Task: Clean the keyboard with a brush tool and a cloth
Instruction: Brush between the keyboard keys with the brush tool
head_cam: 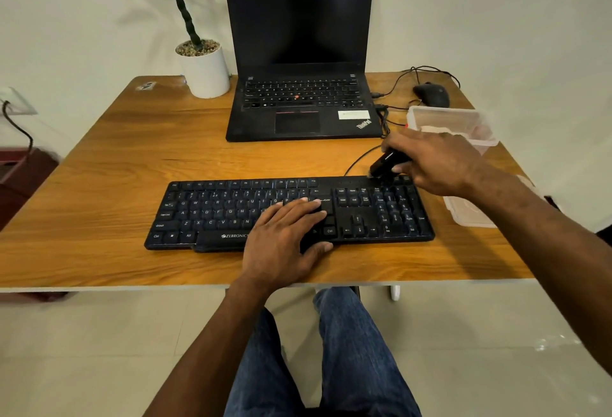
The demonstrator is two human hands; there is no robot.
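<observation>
A black keyboard [231, 214] lies across the near half of the wooden table [132, 158]. My left hand [284, 238] rests flat on its right-middle keys, fingers straight and spread, thumb at the front edge. My right hand [433, 160] grips a black brush tool [385, 165], tilted, with its tip on the keyboard's top right corner above the number pad. A pale cloth [437, 130] seems to lie inside the clear plastic box behind my right hand.
An open black laptop [301, 52] stands behind the keyboard. A white potted plant [205, 69] sits at the back left, a black mouse [432, 94] with cables at the back right. A clear plastic box [463, 118] and its lid [470, 214] lie at the right edge.
</observation>
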